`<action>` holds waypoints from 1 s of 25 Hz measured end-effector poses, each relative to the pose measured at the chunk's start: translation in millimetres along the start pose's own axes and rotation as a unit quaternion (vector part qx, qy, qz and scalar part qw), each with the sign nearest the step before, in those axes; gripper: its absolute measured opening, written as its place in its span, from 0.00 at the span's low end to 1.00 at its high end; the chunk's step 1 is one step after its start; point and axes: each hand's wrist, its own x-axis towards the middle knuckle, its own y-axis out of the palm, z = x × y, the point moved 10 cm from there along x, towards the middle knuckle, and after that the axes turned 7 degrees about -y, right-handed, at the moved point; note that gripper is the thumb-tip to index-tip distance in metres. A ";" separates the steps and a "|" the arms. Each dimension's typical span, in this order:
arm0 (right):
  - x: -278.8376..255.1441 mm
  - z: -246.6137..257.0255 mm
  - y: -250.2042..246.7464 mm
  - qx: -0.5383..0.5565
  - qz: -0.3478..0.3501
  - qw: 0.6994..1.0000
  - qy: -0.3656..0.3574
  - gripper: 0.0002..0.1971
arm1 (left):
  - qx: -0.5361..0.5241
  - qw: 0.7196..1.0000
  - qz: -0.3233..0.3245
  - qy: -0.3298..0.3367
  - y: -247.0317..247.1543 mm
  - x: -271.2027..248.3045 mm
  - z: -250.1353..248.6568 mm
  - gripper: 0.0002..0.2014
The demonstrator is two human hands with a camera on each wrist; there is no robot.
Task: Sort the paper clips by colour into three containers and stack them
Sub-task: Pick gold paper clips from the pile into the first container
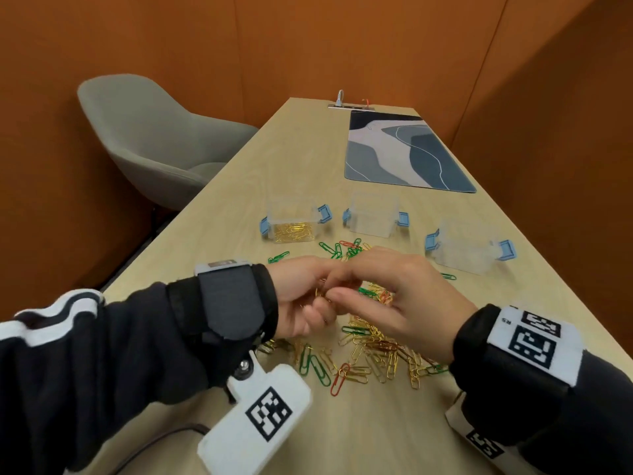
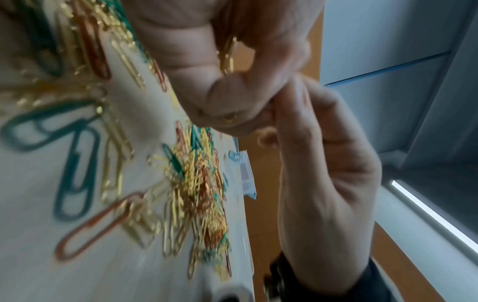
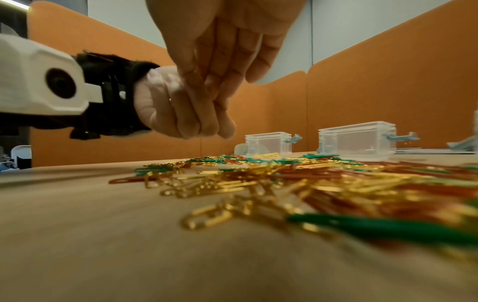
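While both hands work just above the mixed clip pile [image 1: 370, 351], I read this as mid-sort, w/ most of the job left. Landmark: the pile, mid-table [image 1: 274, 159].

Left hand [image 1: 301, 303] sits over the pile's left part, fingers curled round a small bunch of gold clips [image 2: 229, 55]; the left wrist view shows them tucked in the fist. Right hand [image 1: 394, 296] sits over the pile's centre, thumb and fingers meeting the left hand's fingers. It looks like it's passing or pinching a gold clip there, but I can't tell for sure if it holds one: contact spot is blurred and partly hidden.

Containers, all beyond the pile:
- left container [image 1: 294, 221], beyond-left of pile: a layer of gold clips inside, nothing else visible.
- middle container [image 1: 373, 214], straight beyond: looks empty.
- right container [image 1: 469, 245], beyond-right: also looks empty.

All three stand apart, latches flipped out, none stacked.

Progress, my call: gold started, not finished, since plenty of gold is mixed in the pile w/ green and red. Green and red not begun; a few green ones lie loose at the pile's far edge, near the containers. Left to do: rest of gold, then green, then red, then stacking. Far corner has a patterned mat [image 1: 407, 149], not involved.
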 end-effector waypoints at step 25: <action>-50.2 -59.4 4.5 -0.079 0.184 0.957 0.208 0.15 | 0.651 0.717 -0.182 0.171 20.4 -17.3 -33.0 0.11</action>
